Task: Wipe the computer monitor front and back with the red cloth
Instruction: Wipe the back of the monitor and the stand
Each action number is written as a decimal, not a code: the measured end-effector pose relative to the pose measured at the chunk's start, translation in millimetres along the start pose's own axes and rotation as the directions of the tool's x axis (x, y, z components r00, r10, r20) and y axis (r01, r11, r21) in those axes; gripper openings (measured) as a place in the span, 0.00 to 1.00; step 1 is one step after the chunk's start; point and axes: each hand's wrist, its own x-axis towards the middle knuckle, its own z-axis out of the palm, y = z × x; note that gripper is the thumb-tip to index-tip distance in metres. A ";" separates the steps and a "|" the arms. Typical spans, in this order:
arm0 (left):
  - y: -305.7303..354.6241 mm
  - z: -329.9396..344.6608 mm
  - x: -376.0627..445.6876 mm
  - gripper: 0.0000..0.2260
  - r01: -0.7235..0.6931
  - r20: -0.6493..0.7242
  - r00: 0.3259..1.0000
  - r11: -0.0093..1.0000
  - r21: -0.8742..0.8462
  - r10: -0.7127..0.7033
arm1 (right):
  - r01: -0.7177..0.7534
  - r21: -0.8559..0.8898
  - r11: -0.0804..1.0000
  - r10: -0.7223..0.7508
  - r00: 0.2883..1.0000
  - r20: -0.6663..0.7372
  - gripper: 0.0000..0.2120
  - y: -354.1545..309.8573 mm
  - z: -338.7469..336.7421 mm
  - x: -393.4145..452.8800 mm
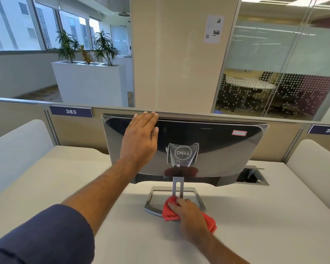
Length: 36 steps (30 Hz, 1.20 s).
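Steadying monitor (217,149) top, flat left hand (140,139); right hand (191,216) pressing red cloth (169,211) against stand (176,189).

This is an open-plan office: numbered desk partitions (71,111) divide white workstations (255,216), a glass-walled meeting room (274,82) with table and chairs stands behind, and a white planter (90,82) sits by the windows (17,25).

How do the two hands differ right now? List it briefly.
The left hand lies flat with straight fingers on the back of the monitor, near its top edge; the right hand is low on the desk, by the stand base. The left hand holds nothing; the right hand presses the red cloth onto that base. Both reach forward from the person.
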 end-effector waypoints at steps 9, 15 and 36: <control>-4.5 3.9 1.8 0.19 -0.029 -0.016 0.999 1.000 -0.003 0.029 | -0.189 -0.021 0.982 0.187 0.981 -0.058 0.42 -0.8 7.4 0.6; -3.9 6.5 -0.5 0.19 -0.043 -0.044 0.998 0.999 -0.026 0.042 | -0.155 -0.083 0.984 0.166 0.974 0.151 0.31 -12.8 9.0 -22.2; -21.0 6.4 -3.1 0.23 -0.152 0.049 0.988 0.985 0.077 0.149 | -0.114 -0.172 0.979 0.166 0.930 0.327 0.39 -93.4 40.7 83.2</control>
